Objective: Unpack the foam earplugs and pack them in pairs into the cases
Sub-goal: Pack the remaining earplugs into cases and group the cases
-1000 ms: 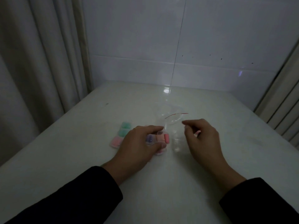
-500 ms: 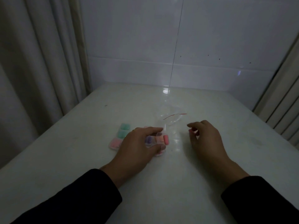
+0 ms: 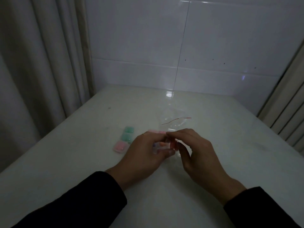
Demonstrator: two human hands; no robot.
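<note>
My left hand [image 3: 144, 152] grips a small clear case [image 3: 160, 146] with purple and pink earplugs showing inside it, just above the table. My right hand [image 3: 195, 148] has come against the case from the right and pinches a pink earplug [image 3: 172, 145] at the case's right end. The fingertips of both hands meet over the case and hide most of it. A clear plastic bag [image 3: 174, 120] with a red seal strip lies just behind the hands.
Left of my left hand lie two green cases [image 3: 127, 133] and a pink case [image 3: 120, 146] on the white table [image 3: 82, 145]. Another pink item [image 3: 155, 131] peeks out behind my fingers. A curtain hangs at the left, a tiled wall stands behind.
My right hand moved left with the pink earplug and now meets my left hand at the case. My left hand kept hold of the case, raising it slightly.
</note>
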